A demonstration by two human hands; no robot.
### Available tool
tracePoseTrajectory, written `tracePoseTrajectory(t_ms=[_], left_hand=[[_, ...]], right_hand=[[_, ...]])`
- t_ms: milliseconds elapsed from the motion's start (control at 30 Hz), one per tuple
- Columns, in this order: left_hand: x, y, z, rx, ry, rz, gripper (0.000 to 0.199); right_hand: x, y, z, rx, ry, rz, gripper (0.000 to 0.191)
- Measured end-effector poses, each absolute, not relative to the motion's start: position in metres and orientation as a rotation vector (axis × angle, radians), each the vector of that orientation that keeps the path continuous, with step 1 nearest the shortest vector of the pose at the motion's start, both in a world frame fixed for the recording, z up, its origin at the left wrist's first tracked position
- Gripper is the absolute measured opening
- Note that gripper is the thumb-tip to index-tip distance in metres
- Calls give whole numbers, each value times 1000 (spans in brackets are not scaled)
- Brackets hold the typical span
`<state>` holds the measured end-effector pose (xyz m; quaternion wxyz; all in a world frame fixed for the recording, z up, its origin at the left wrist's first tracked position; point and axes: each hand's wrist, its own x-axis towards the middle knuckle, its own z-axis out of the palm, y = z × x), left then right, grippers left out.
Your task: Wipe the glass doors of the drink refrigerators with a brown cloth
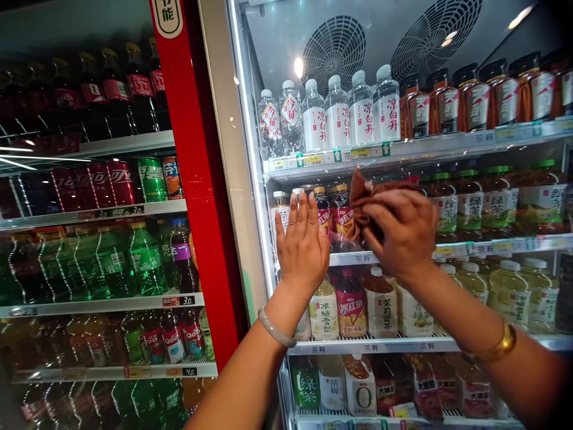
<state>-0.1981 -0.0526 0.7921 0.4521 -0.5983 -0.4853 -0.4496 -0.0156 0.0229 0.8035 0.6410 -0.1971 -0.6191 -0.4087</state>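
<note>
My left hand (303, 248) lies flat with its fingers stretched upward, palm against the glass door of a lit drinks cooler. A pale bangle (276, 328) circles that wrist. To its right, my right hand (403, 230) is wrapped round a crumpled brown cloth (360, 200), which is held up to the glass. A gold bracelet (496, 346) sits on the right wrist. Behind the hands, a shelf holds bottles of red-labelled tea (342, 218) and green-capped tea (469, 200), partly hidden by the hands and cloth.
Clear water bottles (362, 113) and dark amber bottles (472, 98) line the top shelf. More bottles fill the lower shelves. A red frame (197, 179) and a beige frame edge (224, 131) stand at the left, beside another cooler with cola and green bottles (145, 257).
</note>
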Motion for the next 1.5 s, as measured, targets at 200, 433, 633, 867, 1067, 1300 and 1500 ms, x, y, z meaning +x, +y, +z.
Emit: tracePoseTrajectory(t_ms=[200, 433, 633, 867, 1067, 1300, 1500], left_hand=[[-179, -43, 800, -1482, -1218, -1121, 64], [-144, -31, 806, -1461, -1139, -1092, 68], [-123, -13, 799, -1439, -1192, -1018, 71], [-121, -6, 792, -1392, -1152, -984, 76], [-119, -4, 793, -1352, -1158, -944, 72], [-120, -3, 793, -1337, -1163, -947, 73], [-119, -4, 793, -1314, -1172, -917, 73]], right_hand=[[-24, 26, 828, -179, -1495, -1145, 14], [32, 51, 817, -483, -1336, -929, 22], [29, 52, 810, -263, -1472, -1119, 17], [82, 79, 808, -509, -1283, -911, 22], [55, 62, 799, -171, -1549, -1100, 18], [93, 82, 807, -436, -1357, -882, 24], [68, 65, 804, -46, -1610, -1141, 17]])
